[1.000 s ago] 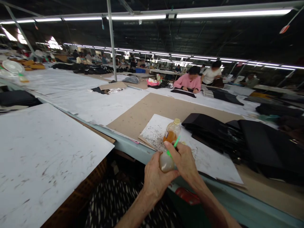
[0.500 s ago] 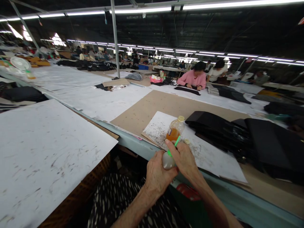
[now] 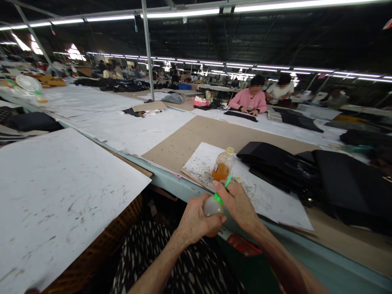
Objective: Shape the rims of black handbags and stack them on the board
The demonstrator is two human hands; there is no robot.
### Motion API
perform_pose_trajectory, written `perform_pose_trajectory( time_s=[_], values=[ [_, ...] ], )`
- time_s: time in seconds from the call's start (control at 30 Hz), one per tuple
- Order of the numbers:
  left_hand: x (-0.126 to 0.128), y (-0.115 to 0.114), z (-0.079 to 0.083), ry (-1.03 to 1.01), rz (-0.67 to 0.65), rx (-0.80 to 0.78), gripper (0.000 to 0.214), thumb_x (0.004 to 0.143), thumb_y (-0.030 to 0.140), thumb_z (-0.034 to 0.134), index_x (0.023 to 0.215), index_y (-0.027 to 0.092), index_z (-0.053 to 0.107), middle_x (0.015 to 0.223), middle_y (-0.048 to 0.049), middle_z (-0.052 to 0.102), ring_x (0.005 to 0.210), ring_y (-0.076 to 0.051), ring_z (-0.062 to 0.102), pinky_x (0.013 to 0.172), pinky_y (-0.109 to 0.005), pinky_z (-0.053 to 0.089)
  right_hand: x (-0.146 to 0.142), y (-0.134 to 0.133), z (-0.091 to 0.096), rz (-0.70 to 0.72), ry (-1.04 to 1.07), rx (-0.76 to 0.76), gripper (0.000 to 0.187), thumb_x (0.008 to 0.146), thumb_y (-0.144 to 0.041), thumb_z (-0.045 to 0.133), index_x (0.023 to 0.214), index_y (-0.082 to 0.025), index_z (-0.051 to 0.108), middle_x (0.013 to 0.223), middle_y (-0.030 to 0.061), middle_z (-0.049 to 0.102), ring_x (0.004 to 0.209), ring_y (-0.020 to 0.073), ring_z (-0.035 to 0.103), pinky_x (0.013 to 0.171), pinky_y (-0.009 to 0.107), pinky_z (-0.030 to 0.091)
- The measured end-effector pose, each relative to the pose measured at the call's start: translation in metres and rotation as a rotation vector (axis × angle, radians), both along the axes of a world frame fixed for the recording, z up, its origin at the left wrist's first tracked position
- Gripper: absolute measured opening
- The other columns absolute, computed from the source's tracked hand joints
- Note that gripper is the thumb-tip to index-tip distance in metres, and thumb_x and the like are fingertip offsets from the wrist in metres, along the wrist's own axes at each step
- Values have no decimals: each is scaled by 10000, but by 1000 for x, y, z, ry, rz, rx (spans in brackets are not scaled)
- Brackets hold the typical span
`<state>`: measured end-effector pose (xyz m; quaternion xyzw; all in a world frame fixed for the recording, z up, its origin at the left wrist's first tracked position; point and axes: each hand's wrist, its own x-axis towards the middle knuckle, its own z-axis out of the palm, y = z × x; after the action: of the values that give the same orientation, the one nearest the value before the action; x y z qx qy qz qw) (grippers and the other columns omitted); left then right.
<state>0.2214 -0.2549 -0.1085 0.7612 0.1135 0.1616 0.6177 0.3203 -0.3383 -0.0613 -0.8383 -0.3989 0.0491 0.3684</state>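
A small translucent squeeze bottle [image 3: 211, 207], tilted, is wrapped in the fingers of my left hand [image 3: 192, 220]. My right hand [image 3: 240, 204] is closed at the bottle's green nozzle cap [image 3: 218, 199], thumb and fingers around it, and the thin green spout sticks up past the thumb. Amber liquid shows low in the squeeze bottle. Just beyond my hands, a clear bottle [image 3: 223, 166] part full of orange-brown liquid stands upright on a stained white sheet [image 3: 199, 161]. A small yellowish bottle cap [image 3: 238, 179] lies beside it, close behind my right hand.
Black fabric pieces [image 3: 275, 163] are stacked to the right on brown card [image 3: 180, 139]. A smeared white board [image 3: 67, 196] lies at the left above an orange-brown basket [image 3: 122, 226]. A person in pink [image 3: 249, 100] works across the table. A metal post [image 3: 148, 53] rises behind.
My left hand has shifted slightly left with the squeeze bottle, and more of the green cap and the bottle's lower part shows. My right hand stays at the cap.
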Motion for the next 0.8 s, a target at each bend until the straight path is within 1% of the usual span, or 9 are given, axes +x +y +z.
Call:
perform_pose_trajectory(
  time_s=[0.17,0.3,0.37,0.47,0.53,0.57,0.63,0.73,0.8],
  values=[
    [-2,0,-3,-37,-68,-234,273,626,295,658,809,103,591,642,10,518,580,-96,434,513,-197,309,-2,-3,5,44,42,9,380,831,-420,359,539,-180,397,506,-26,446,511,102,395,508,230,280],
    [-1,-2,-11,-91,-255,-640,337,580,303,668,814,72,594,645,-20,544,550,-102,463,497,-198,320,-3,-4,9,83,146,24,385,825,-417,369,524,-178,349,488,-43,352,484,83,329,466,220,255],
    [2,-9,-19,-136,-412,-889,409,538,355,665,812,61,590,639,-50,568,528,-131,503,483,-216,350,-4,-2,11,152,240,19,382,819,-420,377,525,-176,363,484,-47,333,471,77,317,446,214,247],
    [10,-24,-36,-233,-792,-1254,565,558,597,544,794,85,576,559,-65,559,432,-163,514,411,-255,378,-6,3,11,320,350,68,371,822,-401,370,534,-170,410,485,-45,356,469,75,343,448,203,264],
    [14,-30,-43,-309,-990,-1396,713,566,763,375,774,108,566,520,-61,544,382,-169,503,364,-267,376,-7,6,11,391,373,112,374,826,-384,362,526,-168,419,481,-44,371,469,74,360,458,197,279],
    [14,-28,-44,-301,-1028,-1402,787,556,814,296,775,107,566,532,-73,552,396,-182,517,363,-279,385,-7,6,12,395,371,120,377,827,-382,358,522,-169,421,475,-43,374,467,74,367,460,196,283],
    [11,-18,-40,-197,-939,-1286,859,577,831,225,835,88,571,639,-122,595,515,-228,575,432,-324,433,-5,5,14,326,314,113,386,838,-392,340,531,-173,426,459,-45,373,456,77,369,455,198,280],
    [-1,7,-20,-129,-465,-886,708,684,694,393,1058,109,524,968,-151,594,847,-260,575,705,-378,456,1,3,20,109,54,70,394,841,-422,336,542,-180,422,456,-39,390,452,88,364,457,213,268],
    [-7,14,-7,-159,-152,-511,688,622,578,597,1156,164,470,1144,-122,523,1022,-271,490,861,-382,393,5,4,21,-28,-156,8,408,833,-443,346,538,-180,448,464,-20,441,454,99,383,476,230,274]
  ],
)
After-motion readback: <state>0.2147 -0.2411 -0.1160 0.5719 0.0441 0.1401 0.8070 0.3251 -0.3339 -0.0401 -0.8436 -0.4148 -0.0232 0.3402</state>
